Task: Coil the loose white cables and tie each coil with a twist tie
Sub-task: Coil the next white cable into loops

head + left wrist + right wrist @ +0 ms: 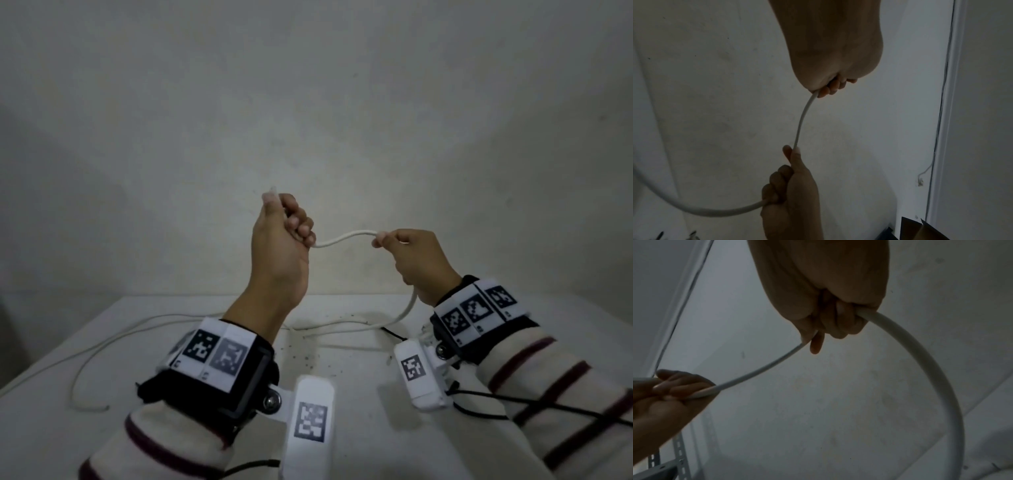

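A white cable (346,237) spans the air between both raised hands above the white table (359,428). My left hand (284,226) grips it in a fist, with the cable's end sticking up past the thumb. My right hand (407,253) pinches the cable between thumb and forefinger, the other fingers curled round it. From the right hand the cable drops in a curve (937,369) to the table. In the left wrist view the cable (801,120) runs from my left fist (830,87) to the right hand (789,181). No twist tie is visible.
More loose white cable (102,346) trails over the table's left and back, with one end (102,407) near the left front. A thin black wire (392,333) lies by the right wrist. A plain wall (308,120) stands close behind the table. Dark specks dot the table's middle.
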